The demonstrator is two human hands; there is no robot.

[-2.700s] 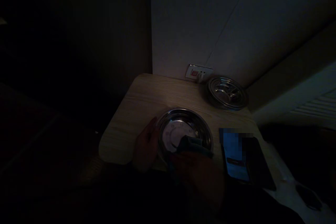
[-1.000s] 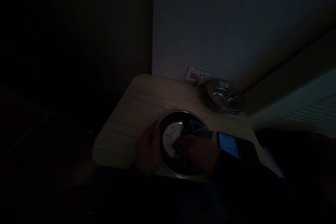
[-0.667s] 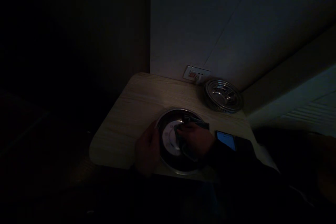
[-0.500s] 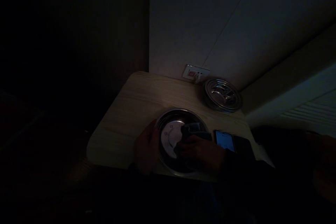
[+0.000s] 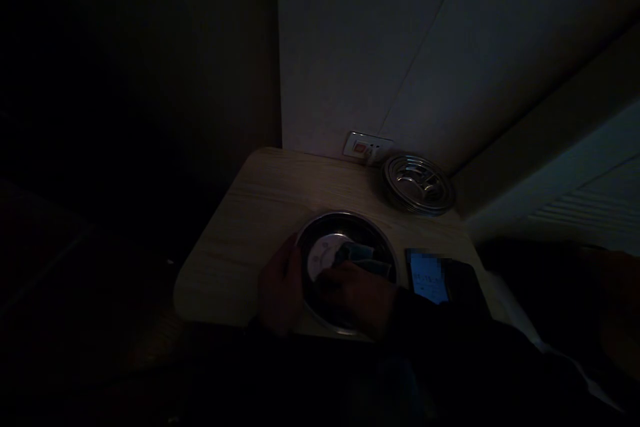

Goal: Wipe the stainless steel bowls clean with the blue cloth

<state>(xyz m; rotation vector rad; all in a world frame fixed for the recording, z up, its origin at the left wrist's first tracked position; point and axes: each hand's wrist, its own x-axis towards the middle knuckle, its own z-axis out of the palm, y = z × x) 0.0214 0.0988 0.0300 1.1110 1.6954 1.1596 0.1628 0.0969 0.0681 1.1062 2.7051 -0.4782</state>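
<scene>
Now sliding the cloth (image 5: 356, 252), clutched in the right hand (image 5: 357, 297), leftward inside the metal basin (image 5: 321, 257) on the table (image 5: 280, 190); touching its rim (image 5: 337, 213) with the left hand (image 5: 281, 288), can't tell if gripping; likely reaching another patch.

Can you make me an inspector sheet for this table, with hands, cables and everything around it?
Surface: wood-patterned table with rounded corners, dimly lit.
Things in use: round metal dish with a bluish cloth inside.
Clutter: stacked metal dishes at the back; lit phone on the right, dark flat object beside it.
Hands: left hand at the dish's rim, grip unclear; right hand holds the cloth.
Cables: what looks like a plug in the wall socket; cord, nothing seen.
Surroundings: pale wall behind; left side too dark to tell.
</scene>
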